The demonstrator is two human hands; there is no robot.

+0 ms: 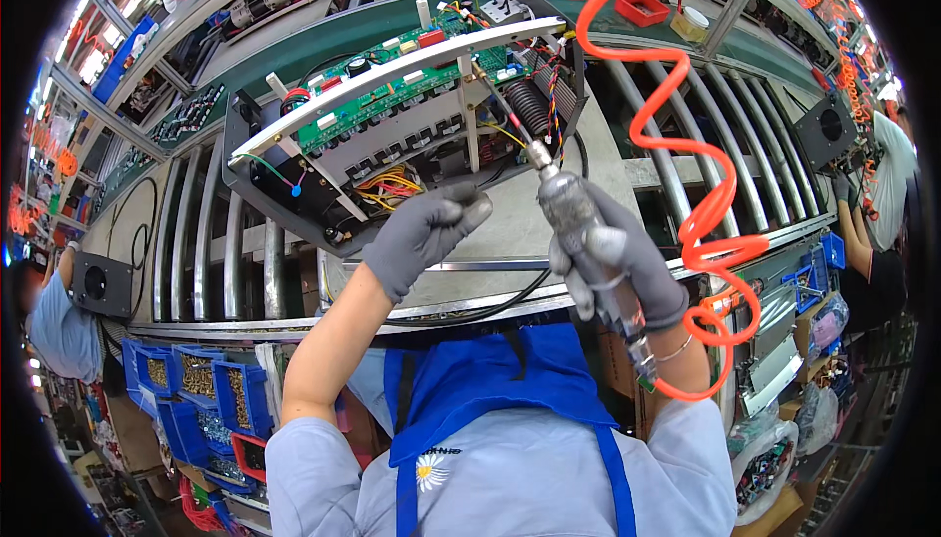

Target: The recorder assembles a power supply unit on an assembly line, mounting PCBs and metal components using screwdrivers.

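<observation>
My gloved right hand (632,253) is wrapped round a pneumatic screwdriver (569,206), whose long bit (512,118) slants up and left into an open electrical unit. The bit's tip is by the white bar (392,73) across the unit; contact cannot be made out. A green circuit board (328,132) with many components lies along the bar. Yellow and orange wires (392,182) show inside the dark housing (257,192). In front of the housing's near side, my gloved left hand (421,233) has its fingers curled and pressed together; anything between them is hidden.
An orange coiled air hose (676,145) hangs down at the right and joins the screwdriver's lower end. Roller conveyors (201,233) flank the unit. Blue bins (201,375) of small hardware stand lower left. A red tray (642,9) sits at the back. Other people work at both sides.
</observation>
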